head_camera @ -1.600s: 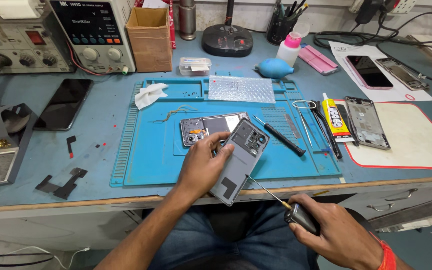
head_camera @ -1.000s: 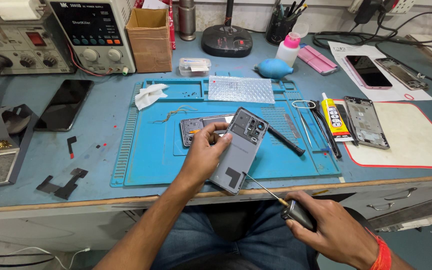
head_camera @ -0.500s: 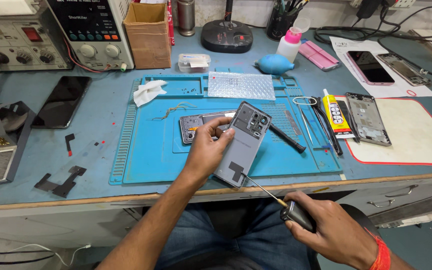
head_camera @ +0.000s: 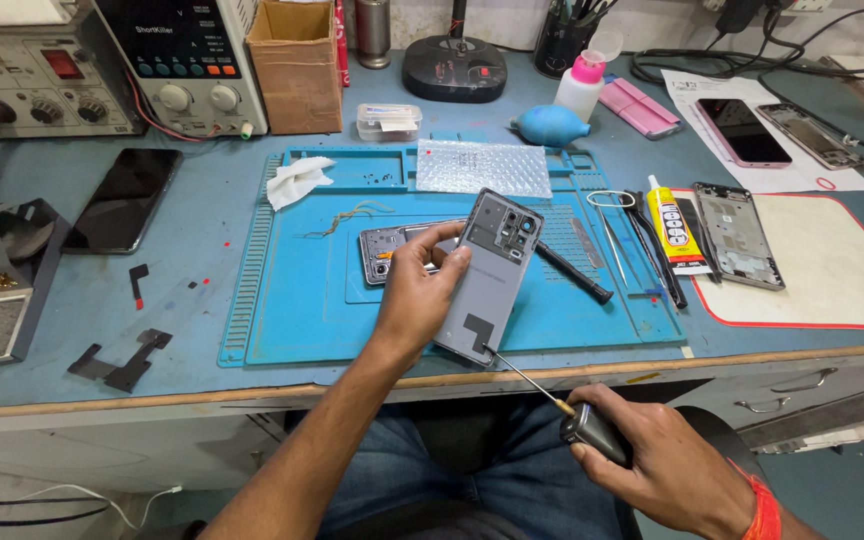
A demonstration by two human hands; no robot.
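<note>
two hands share one grey phone back cover (head_camera: 492, 275), held up over the near half of the blue repair mat (head_camera: 282, 300). the left hand (head_camera: 417, 295) is closed on the cover's left long edge, thumb on the inner face and fingers wrapped behind, so the cover stands tilted with its long axis running from the camera cutout at the far upper right down to the near corner at the lower left, towards the person. the right hand (head_camera: 667, 470) sits lower, off the table's front edge (head_camera: 152, 395) above the lap, fist shut around the dark handle of a thin screwdriver (head_camera: 542, 395). its shaft slants up and left, and the tip meets the cover's near bottom edge — whether it is touching or just short i cannot tell at this size.

the left hand is the nearer one to the cover. the right reaches it only through the tool.

behind the cover, flat on the mat, lies the opened phone body (head_camera: 392, 250), just beyond the left fingers. to the right are a black spudger (head_camera: 574, 273), tweezers (head_camera: 607, 225) and a glue tube (head_camera: 674, 228) — near, but apart from the cover. bare mat shows to the left of the hand.
</note>
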